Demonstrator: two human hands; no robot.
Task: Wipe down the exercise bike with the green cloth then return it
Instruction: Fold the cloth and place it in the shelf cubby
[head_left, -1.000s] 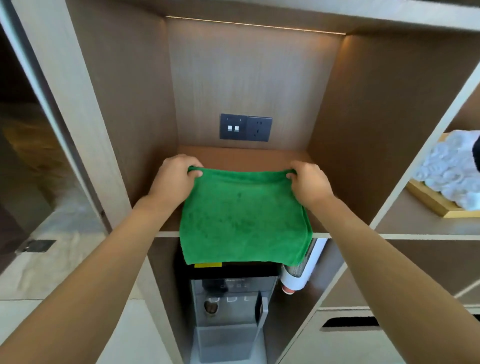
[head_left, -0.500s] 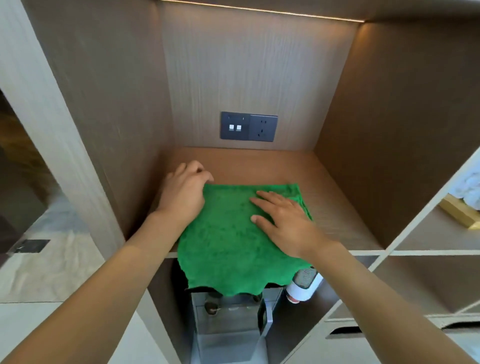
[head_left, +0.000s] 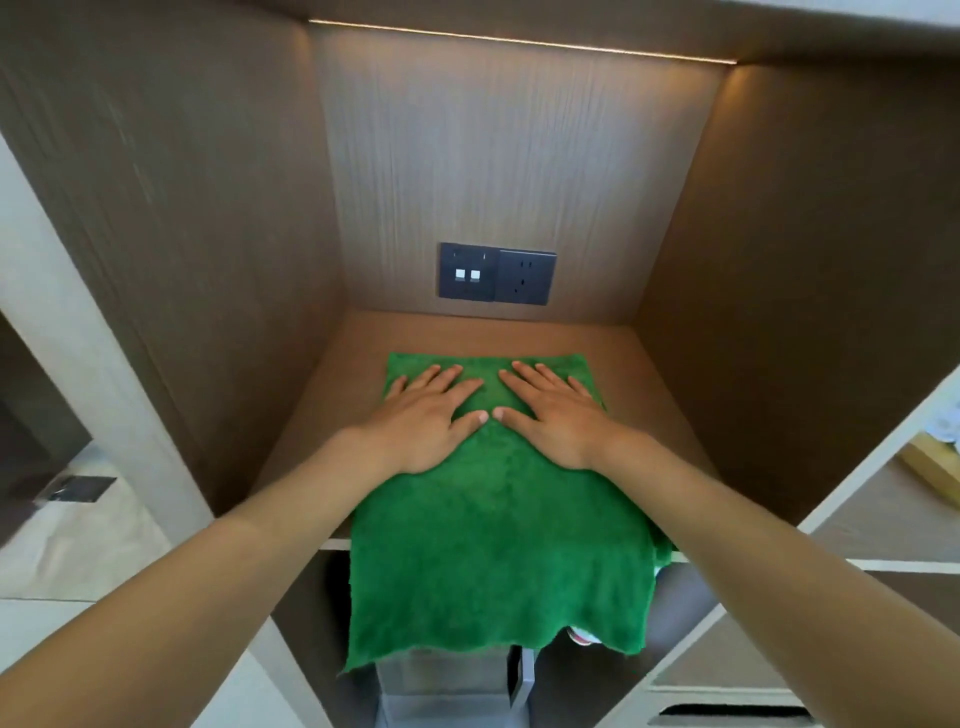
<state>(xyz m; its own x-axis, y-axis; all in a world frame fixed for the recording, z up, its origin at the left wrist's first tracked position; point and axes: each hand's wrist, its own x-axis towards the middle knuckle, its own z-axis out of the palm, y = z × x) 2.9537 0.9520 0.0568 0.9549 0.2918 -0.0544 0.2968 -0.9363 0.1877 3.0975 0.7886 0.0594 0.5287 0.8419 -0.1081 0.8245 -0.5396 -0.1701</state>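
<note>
The green cloth (head_left: 498, 540) lies spread on the wooden shelf (head_left: 670, 410) of a cabinet niche, its near half hanging over the front edge. My left hand (head_left: 431, 415) presses flat on the cloth's far left part, fingers straight. My right hand (head_left: 553, 415) presses flat beside it on the right, thumbs almost touching. The exercise bike is not in view.
A dark switch and socket plate (head_left: 497, 273) sits on the niche's back wall. Brown side walls close in left and right. Below the shelf stands a grey water dispenser (head_left: 452, 686). A wooden tray (head_left: 935, 467) rests on the neighbouring shelf at right.
Both hands let go of the cloth's top corners, laid it on the shelf and now press flat on it. The cloth has slid further into the niche.
</note>
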